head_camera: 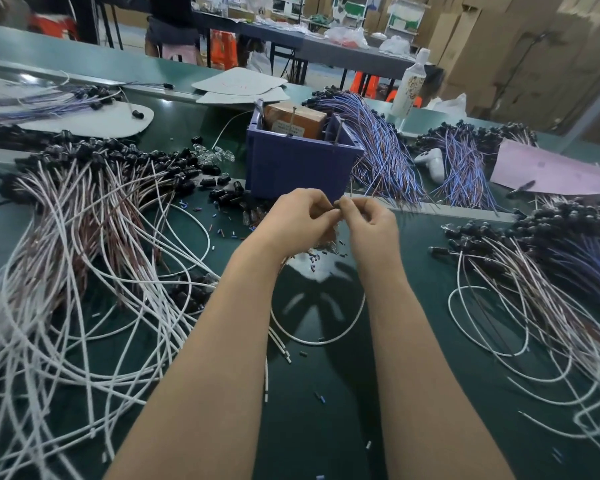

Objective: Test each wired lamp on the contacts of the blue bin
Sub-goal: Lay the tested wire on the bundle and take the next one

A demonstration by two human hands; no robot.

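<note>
Left hand (293, 220) and right hand (373, 221) meet low over the table (413, 341), just in front of the blue bin (302, 164). Both have their fingers curled. Thumb and forefinger of each pinch one small thin piece between them, most likely the end of a wired lamp (337, 206), though it is too small to tell which part. A white wire (321, 342) loops on the table under the wrists and may belong to it.

The contacts (338, 132) look like thin metal pins standing up from the bin's rim, just behind the hands and above them.

Many more lamps lie around:
- a heap with white wires (94, 202) on the left
- a bundle with blue wires (381, 150) behind the bin on the right

A lamp like this should weigh next to nothing. The wire is limp but springy, so it will likely trail, snag on the heaps and drag other lamps along. The stripped tips are probably fine and easily bent, and any glass bulb would be fragile. The safest hold is on the insulation just behind the bare tips, one in each hand, to steer them onto the pins. The black holder is the sturdy part for lifting a lamp out of a pile.
</note>
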